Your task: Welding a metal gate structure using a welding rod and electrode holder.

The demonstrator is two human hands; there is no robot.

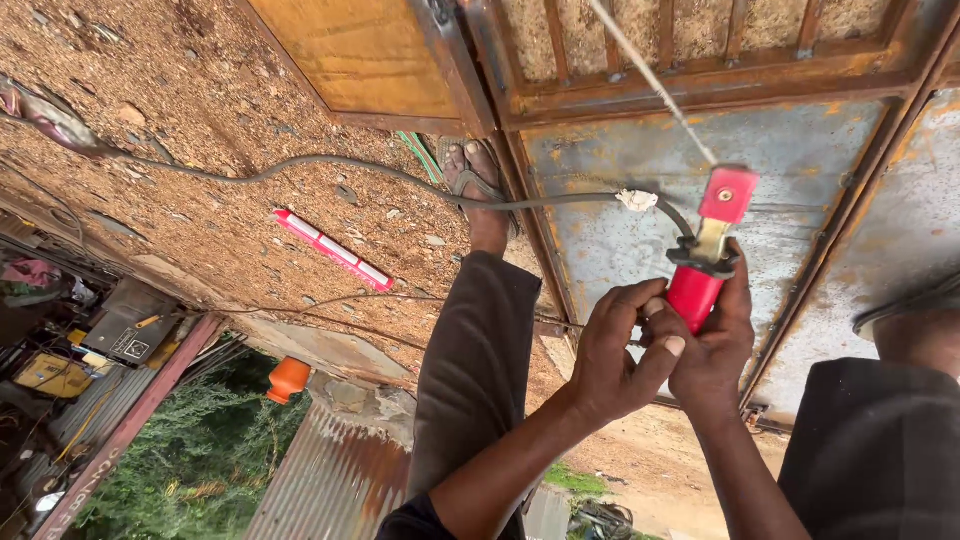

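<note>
Gripping: both hands, left hand [612, 352] and right hand [712, 345], clenched around red-handled electrode holder [703, 262]
Rod: thin welding rod [648, 78] clamped in it
Below: rusty metal gate [800, 190]

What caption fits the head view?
Both hands, left hand and right hand, grip a red-handled electrode holder over a rusty metal gate.

Both hands were clasped together, arms reaching forward.

The left hand [612, 350] curled its fingers inward with the thumb laid across toward the right hand [712, 345], whose fingers were wrapped shut in a grip; both bare forearms rose from the lower edge, converging at the wrists.
</note>
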